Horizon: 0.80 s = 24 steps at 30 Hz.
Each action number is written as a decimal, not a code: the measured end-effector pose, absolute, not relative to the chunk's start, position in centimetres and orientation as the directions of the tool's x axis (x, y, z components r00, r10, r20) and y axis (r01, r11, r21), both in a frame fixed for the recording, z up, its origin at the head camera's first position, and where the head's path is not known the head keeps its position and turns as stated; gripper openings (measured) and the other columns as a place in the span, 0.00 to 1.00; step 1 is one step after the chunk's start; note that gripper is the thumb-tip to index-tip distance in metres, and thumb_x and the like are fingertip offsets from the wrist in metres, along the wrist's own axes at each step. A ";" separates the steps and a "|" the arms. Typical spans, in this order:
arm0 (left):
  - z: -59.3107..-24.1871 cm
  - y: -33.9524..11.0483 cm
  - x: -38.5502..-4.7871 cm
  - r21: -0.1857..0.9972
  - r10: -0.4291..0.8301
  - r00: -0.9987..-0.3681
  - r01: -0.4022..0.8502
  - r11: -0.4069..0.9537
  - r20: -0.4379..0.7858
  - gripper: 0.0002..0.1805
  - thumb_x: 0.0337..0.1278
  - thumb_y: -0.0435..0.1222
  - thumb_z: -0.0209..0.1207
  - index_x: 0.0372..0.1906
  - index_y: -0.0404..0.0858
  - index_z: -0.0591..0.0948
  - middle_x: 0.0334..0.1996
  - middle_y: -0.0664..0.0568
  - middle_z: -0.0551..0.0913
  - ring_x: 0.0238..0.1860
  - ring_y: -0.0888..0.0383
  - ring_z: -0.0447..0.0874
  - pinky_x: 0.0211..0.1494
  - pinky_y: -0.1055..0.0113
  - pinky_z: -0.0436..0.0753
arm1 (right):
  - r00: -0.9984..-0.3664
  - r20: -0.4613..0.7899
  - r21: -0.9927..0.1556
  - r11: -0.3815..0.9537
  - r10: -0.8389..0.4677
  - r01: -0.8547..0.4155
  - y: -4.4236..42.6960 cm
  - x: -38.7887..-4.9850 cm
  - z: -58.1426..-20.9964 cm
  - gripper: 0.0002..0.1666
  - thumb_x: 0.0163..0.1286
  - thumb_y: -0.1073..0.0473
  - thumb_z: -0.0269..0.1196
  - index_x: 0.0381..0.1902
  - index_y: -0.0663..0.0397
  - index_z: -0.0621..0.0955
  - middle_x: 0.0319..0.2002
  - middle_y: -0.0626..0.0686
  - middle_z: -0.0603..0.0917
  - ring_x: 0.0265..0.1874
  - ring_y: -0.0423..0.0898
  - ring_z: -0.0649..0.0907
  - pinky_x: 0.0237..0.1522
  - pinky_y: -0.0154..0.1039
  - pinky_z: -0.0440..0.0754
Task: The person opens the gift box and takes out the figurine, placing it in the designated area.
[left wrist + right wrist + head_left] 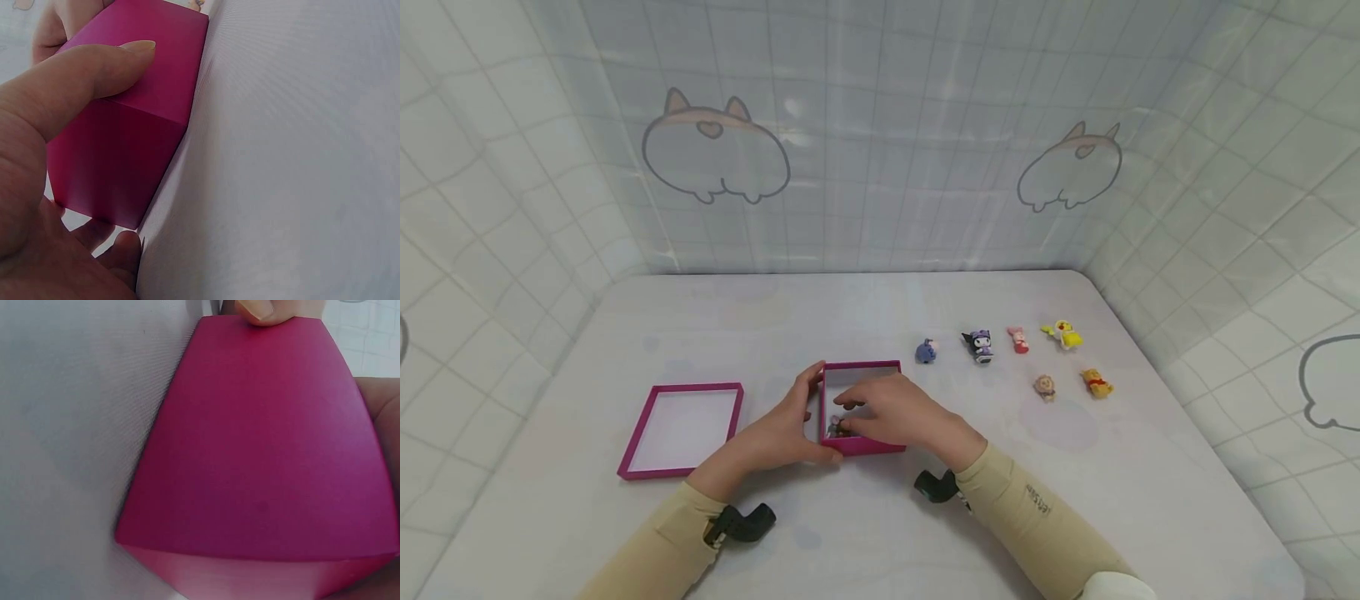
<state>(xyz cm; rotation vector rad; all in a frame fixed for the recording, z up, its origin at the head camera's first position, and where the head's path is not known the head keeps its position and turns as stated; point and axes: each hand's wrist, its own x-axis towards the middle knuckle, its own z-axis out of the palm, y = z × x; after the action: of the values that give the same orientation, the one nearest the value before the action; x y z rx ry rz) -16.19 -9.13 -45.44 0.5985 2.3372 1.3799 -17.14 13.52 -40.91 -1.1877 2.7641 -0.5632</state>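
Observation:
A magenta box (865,448) with a pale inside stands uncovered on the table in the head view. My left hand (784,425) grips its left side, with the thumb (119,69) pressed on the front wall and the other fingers along the side and back. My right hand (891,408) reaches over the right rim into the box, thumb and forefinger apart. Beside the right thumb, a small dark figurine (835,428) lies in the box's front left corner, partly hidden. The right wrist view shows mainly the box's outer wall (256,444), which hides that hand's fingertips.
A magenta-rimmed lid (736,417) lies inside up at left. Right of the box are small figurines: a blue one (926,352), a black and purple one (980,345), a pink one (1018,340), a yellow one (1066,335), a tan one (1044,387) and an orange bear (1097,383).

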 end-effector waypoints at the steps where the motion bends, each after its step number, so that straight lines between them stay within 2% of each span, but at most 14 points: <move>1: -45.4 -9.1 -16.2 0.885 0.528 -0.844 0.174 0.432 -0.092 0.73 0.34 0.49 0.81 0.78 0.53 0.37 0.77 0.48 0.45 0.73 0.51 0.53 0.70 0.50 0.67 | -0.699 0.056 -0.357 0.640 -0.712 -0.680 13.5 -17.1 -40.9 0.19 0.68 0.49 0.66 0.55 0.47 0.85 0.50 0.42 0.85 0.48 0.35 0.82 0.53 0.34 0.79; 9: -45.5 -9.1 -16.1 0.887 0.528 -0.844 0.169 0.430 -0.096 0.73 0.34 0.48 0.81 0.78 0.52 0.37 0.77 0.47 0.45 0.73 0.49 0.55 0.70 0.50 0.67 | -0.705 -0.089 -0.328 0.689 -0.704 -0.646 12.7 -17.6 -40.3 0.21 0.67 0.50 0.68 0.57 0.47 0.84 0.46 0.41 0.86 0.46 0.36 0.83 0.51 0.35 0.80; 15: -45.7 -9.1 -16.1 0.882 0.525 -0.847 0.182 0.434 -0.083 0.73 0.34 0.49 0.80 0.77 0.54 0.37 0.77 0.49 0.46 0.72 0.50 0.57 0.69 0.51 0.68 | -0.709 -0.110 -0.303 0.703 -0.696 -0.643 12.2 -17.8 -40.3 0.22 0.67 0.50 0.68 0.58 0.44 0.83 0.43 0.37 0.87 0.46 0.33 0.83 0.52 0.37 0.80; 24: -45.8 -9.1 -16.2 0.886 0.536 -0.841 0.192 0.423 -0.073 0.72 0.34 0.49 0.80 0.77 0.55 0.37 0.77 0.50 0.46 0.74 0.50 0.53 0.69 0.49 0.68 | -0.713 -0.107 -0.275 0.710 -0.692 -0.648 12.1 -17.6 -40.4 0.17 0.68 0.50 0.67 0.55 0.39 0.83 0.41 0.35 0.87 0.43 0.32 0.83 0.52 0.43 0.79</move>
<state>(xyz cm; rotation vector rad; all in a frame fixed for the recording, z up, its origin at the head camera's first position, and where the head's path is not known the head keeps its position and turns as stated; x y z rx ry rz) -16.23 -9.08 -45.80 0.6244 2.3369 1.3881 -17.60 12.12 -40.40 -1.0766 2.7140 -0.3229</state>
